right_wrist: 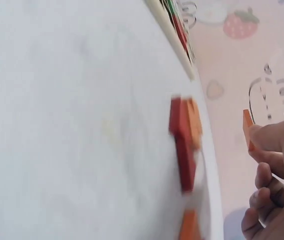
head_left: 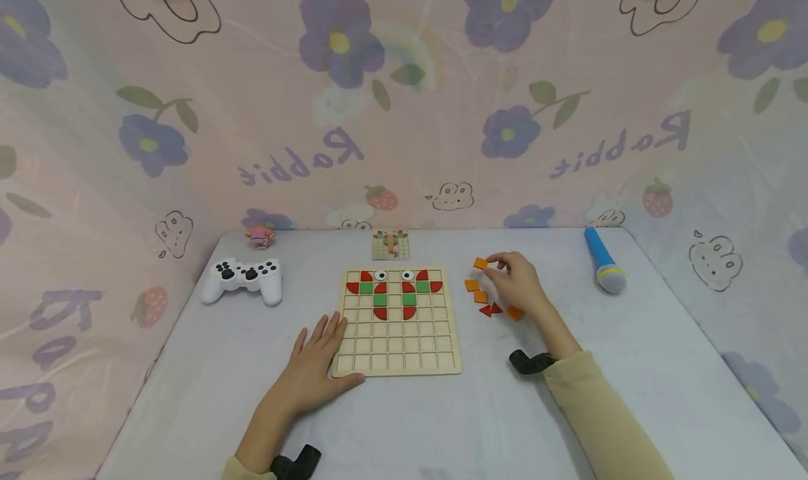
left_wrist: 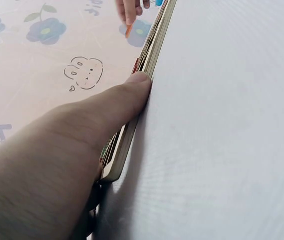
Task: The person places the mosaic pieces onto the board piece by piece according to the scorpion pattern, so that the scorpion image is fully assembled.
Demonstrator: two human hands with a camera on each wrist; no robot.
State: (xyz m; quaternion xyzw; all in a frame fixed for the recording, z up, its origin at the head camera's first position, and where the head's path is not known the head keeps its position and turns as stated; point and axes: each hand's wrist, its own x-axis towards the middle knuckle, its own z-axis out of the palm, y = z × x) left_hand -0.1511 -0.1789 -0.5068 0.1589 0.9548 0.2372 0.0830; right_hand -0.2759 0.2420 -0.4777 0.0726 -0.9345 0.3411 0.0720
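Note:
A wooden grid board [head_left: 396, 340] lies on the table, with red quarter-round, green square and white eye tiles in its upper rows. My left hand [head_left: 313, 371] rests with spread fingers along the board's left side, its thumb [left_wrist: 127, 95] on the near edge. Between thumb and finger, my right hand [head_left: 519, 283] pinches an orange square tile [right_wrist: 247, 129], held up off the table to the right of the board. Below that hand lie loose orange tiles [head_left: 472, 285] and two red triangle tiles [head_left: 496, 308]. Another orange tile [head_left: 515, 314] sits beside the right wrist.
A small pattern card [head_left: 391, 244] lies behind the board. At the left are a white game controller [head_left: 245, 279] and a little pink figurine [head_left: 260, 237]. Far right lies a blue toy microphone [head_left: 602, 261]. A printed cloth [head_left: 416, 115] hangs round the table's back and sides.

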